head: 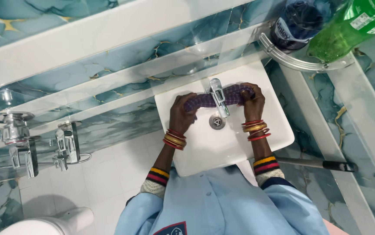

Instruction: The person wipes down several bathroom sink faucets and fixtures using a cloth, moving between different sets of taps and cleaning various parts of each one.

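Purple checked cloth (222, 96), rolled into a tight rope, stretched across the back of the white sink (279, 130) behind the chrome tap (218, 95). Gripped at both ends: left hand (181, 114) clenched on one end, right hand (252, 102) clenched on the other, held apart with the tap between them. Kept over the basin, seemingly so any water would fall toward the drain (216, 122). Worn on both wrists, red and gold bangles (255, 129). Parked on the corner shelf (296, 61) above, away from the basin: a green bottle (348, 28) and a dark bottle (298, 21). Left leaning below the sink, a long handle (322, 164).
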